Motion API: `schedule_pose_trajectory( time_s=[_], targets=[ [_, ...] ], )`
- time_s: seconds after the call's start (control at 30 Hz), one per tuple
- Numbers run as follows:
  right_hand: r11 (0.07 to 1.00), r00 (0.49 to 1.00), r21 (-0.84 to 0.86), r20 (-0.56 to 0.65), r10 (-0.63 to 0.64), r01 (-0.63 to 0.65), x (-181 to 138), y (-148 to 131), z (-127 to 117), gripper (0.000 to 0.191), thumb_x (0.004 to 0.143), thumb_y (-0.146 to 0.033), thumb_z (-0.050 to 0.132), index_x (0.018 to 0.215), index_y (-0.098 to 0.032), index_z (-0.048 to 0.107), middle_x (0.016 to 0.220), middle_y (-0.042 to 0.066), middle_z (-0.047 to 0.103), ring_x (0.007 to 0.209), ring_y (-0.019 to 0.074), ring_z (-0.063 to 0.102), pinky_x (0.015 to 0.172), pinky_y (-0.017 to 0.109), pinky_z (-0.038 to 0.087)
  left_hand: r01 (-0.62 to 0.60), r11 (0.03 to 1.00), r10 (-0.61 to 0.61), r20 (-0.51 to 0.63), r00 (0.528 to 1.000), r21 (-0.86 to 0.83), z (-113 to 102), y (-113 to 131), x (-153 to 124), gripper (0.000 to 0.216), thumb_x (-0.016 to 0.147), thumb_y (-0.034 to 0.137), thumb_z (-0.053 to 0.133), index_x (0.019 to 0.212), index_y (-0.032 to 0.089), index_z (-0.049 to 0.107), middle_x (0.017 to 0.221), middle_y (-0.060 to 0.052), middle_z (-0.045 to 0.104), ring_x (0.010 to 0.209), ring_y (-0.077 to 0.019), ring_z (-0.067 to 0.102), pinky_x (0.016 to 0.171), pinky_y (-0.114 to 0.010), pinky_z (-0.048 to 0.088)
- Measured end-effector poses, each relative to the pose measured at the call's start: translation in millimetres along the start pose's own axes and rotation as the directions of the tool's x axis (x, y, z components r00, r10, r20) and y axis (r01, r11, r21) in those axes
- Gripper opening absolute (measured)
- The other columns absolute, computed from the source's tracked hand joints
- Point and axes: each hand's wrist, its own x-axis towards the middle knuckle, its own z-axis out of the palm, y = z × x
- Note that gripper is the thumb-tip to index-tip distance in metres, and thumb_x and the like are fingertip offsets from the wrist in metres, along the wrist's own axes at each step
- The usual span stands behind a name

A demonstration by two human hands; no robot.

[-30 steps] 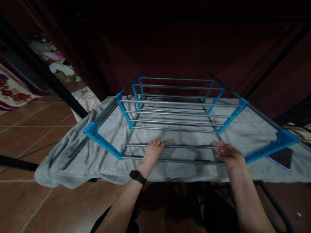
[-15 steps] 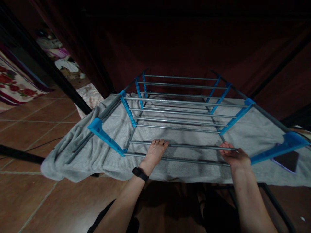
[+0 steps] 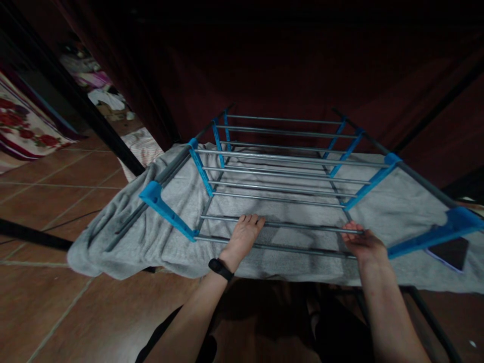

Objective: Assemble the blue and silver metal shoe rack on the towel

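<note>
A rack of grey metal tubes with blue plastic side brackets (image 3: 170,214) lies on a grey blanket. Near its front, a loose-looking metal tube (image 3: 298,226) runs crosswise between my hands. My left hand (image 3: 244,234) has its fingers curled over this tube, left of the middle. At the tube's right end my right hand (image 3: 365,243) grips it palm up, thumb on top, beside the right blue bracket (image 3: 427,234). Just in front of it another tube (image 3: 302,249) spans the two front brackets, partly covered by my left hand.
The grey blanket (image 3: 151,257) hangs over the front edge of its support. A phone (image 3: 451,252) lies on it at the right. Dark posts (image 3: 94,113) stand at the left, with a dark red panel (image 3: 257,65) behind. Clothes (image 3: 106,98) are piled at far left.
The tube's right end, with my right hand, has shifted slightly left. My left hand stays over the tube. The whole view has moved a little.
</note>
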Motion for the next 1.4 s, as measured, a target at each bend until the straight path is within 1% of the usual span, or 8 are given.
schedule_pose_trajectory(
  time_s=[0.17,0.33,0.8,1.0,1.2,1.4],
  targets=[
    [1.0,1.0,0.003,0.004,0.017,-0.017,0.2,0.6,0.5,0.038,0.101,-0.028,0.017,0.086,-0.022,0.052,0.083,-0.002,0.064,0.07,0.0099,0.065,0.057,0.029,0.055,0.008,1.0,-0.008,0.004,1.0,-0.007,-0.3,0.0,0.7,0.044,0.089,0.003,0.04,0.129,0.02,0.049,0.11,-0.008,0.059,0.099,-0.0202,0.057,0.092,-0.038,0.041],
    [1.0,1.0,-0.005,-0.007,0.003,-0.003,-0.6,3.4,1.0,0.038,0.101,-0.028,0.018,0.086,-0.022,0.052,0.084,-0.002,0.064,0.071,0.0101,0.065,0.056,0.029,0.054,-0.001,1.0,0.001,-0.004,1.0,0.004,0.6,0.0,1.2,0.044,0.089,0.002,0.041,0.128,0.02,0.05,0.11,-0.008,0.059,0.099,-0.0199,0.057,0.093,-0.037,0.041],
    [0.998,0.999,-0.052,0.014,0.033,-0.032,0.5,6.7,0.8,0.038,0.1,-0.03,0.019,0.081,-0.022,0.051,0.084,-0.002,0.064,0.074,0.0113,0.066,0.058,0.03,0.055,0.0,1.0,0.0,-0.003,1.0,0.004,1.3,0.9,2.3,0.036,0.09,0.006,0.042,0.121,0.02,0.053,0.107,-0.007,0.059,0.098,-0.0199,0.057,0.091,-0.037,0.042],
    [0.997,0.999,-0.069,0.008,0.037,-0.037,-6.9,12.6,6.4,0.037,0.1,-0.03,0.019,0.079,-0.022,0.049,0.086,-0.002,0.063,0.072,0.0096,0.065,0.059,0.027,0.054,-0.027,1.0,0.027,-0.004,1.0,0.01,2.8,2.2,3.0,0.036,0.088,0.004,0.043,0.118,0.02,0.054,0.106,-0.006,0.059,0.096,-0.0203,0.057,0.089,-0.036,0.042],
    [0.995,0.999,-0.089,0.019,0.037,-0.035,-13.1,17.6,9.7,0.034,0.099,-0.028,0.021,0.078,-0.022,0.047,0.086,-0.001,0.062,0.071,0.0098,0.064,0.06,0.027,0.055,-0.017,1.0,0.017,0.02,1.0,0.003,2.4,2.6,4.7,0.033,0.088,0.005,0.044,0.115,0.02,0.056,0.106,-0.007,0.059,0.097,-0.0201,0.057,0.091,-0.036,0.042],
    [0.995,0.998,-0.097,0.045,0.036,-0.031,-11.2,17.2,8.1,0.036,0.099,-0.027,0.019,0.081,-0.022,0.049,0.087,0.0,0.062,0.073,0.01,0.063,0.061,0.027,0.056,-0.003,1.0,0.003,0.014,1.0,-0.015,3.0,2.6,3.7,0.038,0.089,0.003,0.042,0.121,0.021,0.052,0.108,-0.007,0.059,0.099,-0.0199,0.058,0.09,-0.037,0.043]
  ],
)
